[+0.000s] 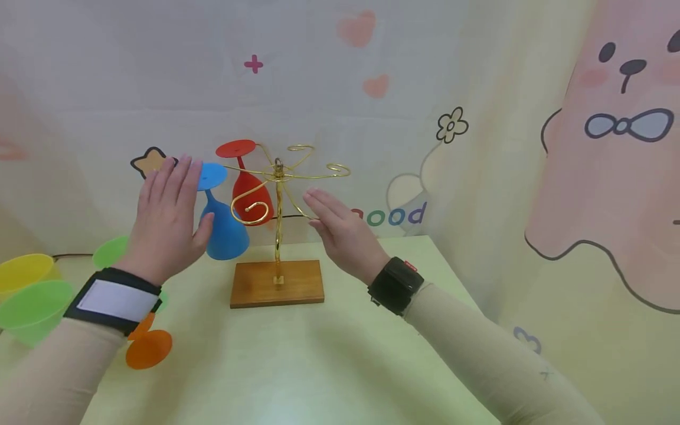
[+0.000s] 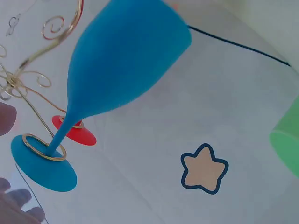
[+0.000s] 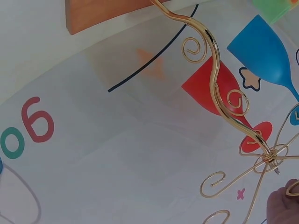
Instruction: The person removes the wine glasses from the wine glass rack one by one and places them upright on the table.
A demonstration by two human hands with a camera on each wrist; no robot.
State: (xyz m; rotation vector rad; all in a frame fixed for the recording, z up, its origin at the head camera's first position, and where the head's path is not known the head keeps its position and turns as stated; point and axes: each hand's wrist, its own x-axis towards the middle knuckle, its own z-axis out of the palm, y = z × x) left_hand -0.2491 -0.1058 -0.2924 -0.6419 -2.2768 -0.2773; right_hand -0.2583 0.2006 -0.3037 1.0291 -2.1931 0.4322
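Observation:
A gold wire stemware rack with curled arms stands on a wooden base. Upside down in one of its loops hangs a blue goblet, its stem passing through the wire. Another loop carries a red goblet, also inverted, farther back. My left hand is raised beside the blue goblet's foot, fingers straight and thumb apart, with nothing in its grasp. With thumb and fingers, my right hand pinches the curled end of a front right arm; the fingers partly hide that curl.
At the left of the table are a yellow cup, a green cup and another green one behind. An orange goblet foot shows below my left wrist. A printed curtain hangs behind the table.

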